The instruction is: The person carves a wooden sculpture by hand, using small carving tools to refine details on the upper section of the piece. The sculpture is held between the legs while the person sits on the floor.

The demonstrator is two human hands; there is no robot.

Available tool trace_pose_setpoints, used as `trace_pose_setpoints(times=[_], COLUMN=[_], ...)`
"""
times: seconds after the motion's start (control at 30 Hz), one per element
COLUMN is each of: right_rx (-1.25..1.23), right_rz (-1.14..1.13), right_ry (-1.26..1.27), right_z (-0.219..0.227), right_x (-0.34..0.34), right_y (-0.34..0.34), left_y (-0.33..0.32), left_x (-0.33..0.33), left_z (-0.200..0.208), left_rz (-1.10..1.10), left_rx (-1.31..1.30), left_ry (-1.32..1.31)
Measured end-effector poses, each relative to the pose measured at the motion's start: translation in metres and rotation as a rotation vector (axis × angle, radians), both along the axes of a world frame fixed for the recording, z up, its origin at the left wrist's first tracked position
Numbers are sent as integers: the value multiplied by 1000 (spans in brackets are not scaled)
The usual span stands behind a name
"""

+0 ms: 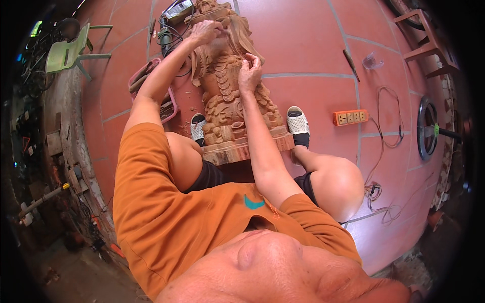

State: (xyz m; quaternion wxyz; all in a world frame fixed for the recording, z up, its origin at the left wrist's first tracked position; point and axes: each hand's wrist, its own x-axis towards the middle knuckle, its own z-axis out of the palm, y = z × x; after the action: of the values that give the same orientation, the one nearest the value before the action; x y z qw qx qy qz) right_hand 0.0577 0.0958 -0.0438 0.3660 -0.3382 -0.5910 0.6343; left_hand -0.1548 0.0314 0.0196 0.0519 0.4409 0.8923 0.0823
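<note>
A carved wooden statue (226, 93) stretches away from me between my feet, its thick base nearest me and its head end cut off by the top edge. Against the upper part of the carving, my left hand (206, 33) has its fingers bent and pressed together. Whatever lies under those fingertips is hidden or too small to tell. My right hand (250, 74) rests along the statue's right side, lower down. Its fingers are loosely curled and apart, with nothing visible in them.
Left of the statue lie a pink basket (174, 108), a corded power tool (165, 38) and wood shavings. To the right are a chisel-like tool (350, 64), a clear plastic cup (373, 61), an orange power strip (350, 117) with a trailing cord, and a brown stool (429, 48). A green chair (68, 53) stands far left.
</note>
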Motion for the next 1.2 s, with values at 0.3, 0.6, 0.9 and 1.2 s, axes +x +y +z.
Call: trace_pose_setpoints(times=[0.3, 0.6, 0.9, 1.2], right_rx=[46, -7, 50, 83], right_rz=[-22, -6, -9, -41], right_ry=[-37, -33, -44, -60], right_z=[4, -3, -3, -2], right_x=[-1, -1, -2, -2], right_y=[-3, -1, -4, -1], left_y=[6, -13, 13, -12], left_x=[-2, 41, -7, 50], left_z=[-24, -24, -16, -32], left_rz=[41, -149, -25, -164], left_rx=[134, 112, 25, 180], left_ry=[59, -166, 141, -151])
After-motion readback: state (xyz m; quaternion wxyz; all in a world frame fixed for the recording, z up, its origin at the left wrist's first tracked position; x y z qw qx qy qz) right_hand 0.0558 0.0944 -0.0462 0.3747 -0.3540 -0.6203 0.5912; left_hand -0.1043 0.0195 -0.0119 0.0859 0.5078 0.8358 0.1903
